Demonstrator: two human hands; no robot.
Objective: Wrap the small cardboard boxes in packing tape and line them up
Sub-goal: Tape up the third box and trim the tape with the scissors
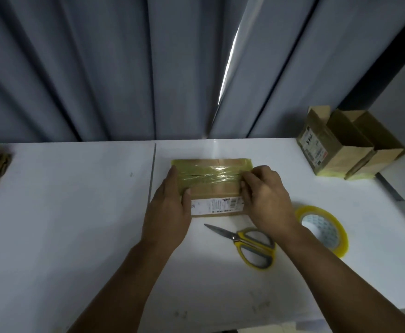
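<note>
Both bare forearms are being stretched forward from the lower edge of the view, angled inward toward each other. The left hand (170, 207) is being held with its palm against the left end of the box (211, 188), which is being gripped between the fingers laid along that end and the thumb pressed onto the top. The right hand (266, 195) is being held palm down, its fingers being curled over the box's right end, with the 2 hands being held apart
</note>
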